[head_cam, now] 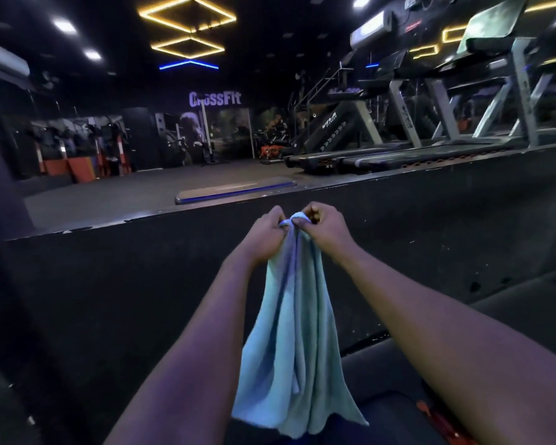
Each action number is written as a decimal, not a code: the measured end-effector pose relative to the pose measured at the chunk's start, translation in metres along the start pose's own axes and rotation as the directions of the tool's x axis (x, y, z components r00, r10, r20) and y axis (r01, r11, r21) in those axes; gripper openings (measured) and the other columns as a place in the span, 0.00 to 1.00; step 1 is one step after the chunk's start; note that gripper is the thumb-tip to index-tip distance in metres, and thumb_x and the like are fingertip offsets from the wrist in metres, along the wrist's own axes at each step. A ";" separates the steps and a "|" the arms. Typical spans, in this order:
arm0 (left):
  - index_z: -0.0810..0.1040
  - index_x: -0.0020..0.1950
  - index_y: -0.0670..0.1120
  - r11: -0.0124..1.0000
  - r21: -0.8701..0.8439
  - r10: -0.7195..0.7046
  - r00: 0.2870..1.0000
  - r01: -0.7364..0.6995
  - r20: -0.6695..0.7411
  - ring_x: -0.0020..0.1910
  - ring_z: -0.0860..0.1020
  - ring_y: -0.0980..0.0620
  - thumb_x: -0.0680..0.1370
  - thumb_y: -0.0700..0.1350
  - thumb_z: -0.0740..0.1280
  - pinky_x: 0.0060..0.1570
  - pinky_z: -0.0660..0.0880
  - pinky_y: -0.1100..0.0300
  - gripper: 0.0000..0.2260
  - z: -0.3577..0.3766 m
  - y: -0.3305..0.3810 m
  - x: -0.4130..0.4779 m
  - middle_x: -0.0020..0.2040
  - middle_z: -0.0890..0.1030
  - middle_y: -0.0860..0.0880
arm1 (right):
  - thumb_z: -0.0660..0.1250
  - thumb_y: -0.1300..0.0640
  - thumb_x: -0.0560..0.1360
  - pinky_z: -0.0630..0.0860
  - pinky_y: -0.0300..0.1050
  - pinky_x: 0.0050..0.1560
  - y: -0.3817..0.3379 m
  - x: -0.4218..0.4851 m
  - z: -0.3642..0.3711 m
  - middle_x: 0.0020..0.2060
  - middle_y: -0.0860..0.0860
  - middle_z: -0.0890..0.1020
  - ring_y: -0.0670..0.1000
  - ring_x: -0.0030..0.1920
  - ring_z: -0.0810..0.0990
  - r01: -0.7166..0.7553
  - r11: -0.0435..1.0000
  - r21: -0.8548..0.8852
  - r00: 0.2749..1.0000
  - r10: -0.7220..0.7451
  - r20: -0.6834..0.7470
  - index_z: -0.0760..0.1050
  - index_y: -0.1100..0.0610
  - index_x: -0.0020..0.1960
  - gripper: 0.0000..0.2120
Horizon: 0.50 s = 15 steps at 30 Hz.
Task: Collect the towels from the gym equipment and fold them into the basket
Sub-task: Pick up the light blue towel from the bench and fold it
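A light blue towel (297, 342) hangs in long folds in front of me, its lower edge near the bottom of the view. My left hand (265, 236) and my right hand (326, 231) sit close together at chest height, each pinching the towel's bunched top edge. A second, greenish towel (495, 22) is draped over the console of the nearest treadmill at the upper right. No basket is visible.
A row of treadmills (430, 136) stands on a raised platform to the right. A low dark wall (142, 268) runs across in front of me. A step board (235, 192) lies on the open gym floor beyond. Racks stand far left.
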<state>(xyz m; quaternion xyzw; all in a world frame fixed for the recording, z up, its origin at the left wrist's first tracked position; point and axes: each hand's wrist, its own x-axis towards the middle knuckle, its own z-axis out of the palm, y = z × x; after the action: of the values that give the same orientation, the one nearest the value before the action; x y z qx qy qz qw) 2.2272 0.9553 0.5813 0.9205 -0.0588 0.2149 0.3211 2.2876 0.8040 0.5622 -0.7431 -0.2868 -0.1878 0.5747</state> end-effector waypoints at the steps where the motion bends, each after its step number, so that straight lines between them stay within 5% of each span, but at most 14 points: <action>1: 0.65 0.40 0.51 1.000 0.024 -0.010 1.000 0.010 0.006 0.45 0.72 0.45 0.76 0.42 0.60 0.41 0.65 0.53 0.08 0.001 0.001 0.000 0.43 0.74 0.46 | 0.75 0.55 0.71 0.70 0.37 0.35 0.001 0.001 -0.002 0.34 0.47 0.81 0.42 0.33 0.74 -0.010 1.000 -0.003 1.000 0.010 0.001 0.79 0.57 0.41 0.07; 5: 0.63 0.41 0.56 0.996 0.084 0.010 1.000 -0.011 0.014 0.48 0.73 0.39 0.78 0.44 0.57 0.47 0.70 0.48 0.08 -0.003 -0.002 0.006 0.48 0.72 0.42 | 0.79 0.49 0.67 0.72 0.42 0.37 0.027 -0.006 -0.005 0.33 0.50 0.80 0.46 0.34 0.74 -0.129 0.991 0.045 0.987 0.124 0.100 0.79 0.57 0.40 0.13; 10: 0.61 0.47 0.51 0.987 0.127 0.128 0.957 -0.097 -0.262 0.46 0.71 0.40 0.78 0.39 0.55 0.44 0.69 0.49 0.07 -0.016 0.002 0.017 0.45 0.70 0.43 | 0.78 0.56 0.68 0.66 0.41 0.34 0.069 -0.038 0.004 0.27 0.47 0.76 0.45 0.29 0.70 -0.263 0.962 -0.074 0.893 0.271 0.360 0.76 0.54 0.32 0.12; 13: 0.63 0.49 0.48 0.986 0.136 0.143 0.902 -0.095 -0.408 0.48 0.68 0.44 0.74 0.32 0.54 0.44 0.69 0.50 0.11 -0.019 0.009 0.019 0.45 0.70 0.44 | 0.75 0.55 0.70 0.68 0.42 0.35 0.083 -0.051 0.015 0.29 0.48 0.77 0.45 0.31 0.71 -0.293 0.945 -0.144 0.872 0.326 0.365 0.77 0.54 0.34 0.10; 15: 0.63 0.48 0.49 0.978 0.207 0.087 0.886 0.010 -0.454 0.49 0.66 0.46 0.72 0.32 0.54 0.48 0.65 0.50 0.12 -0.017 0.011 0.017 0.46 0.71 0.47 | 0.71 0.51 0.70 0.73 0.45 0.38 0.082 -0.049 0.021 0.35 0.51 0.82 0.46 0.35 0.74 -0.283 0.953 -0.109 0.919 0.302 0.252 0.78 0.56 0.41 0.08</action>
<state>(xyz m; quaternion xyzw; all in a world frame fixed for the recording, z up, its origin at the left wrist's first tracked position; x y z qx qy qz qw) 2.2335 0.9575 0.6070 0.8696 0.0228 0.4386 0.2258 2.3016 0.7994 0.4650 -0.8159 -0.2400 -0.0083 0.5260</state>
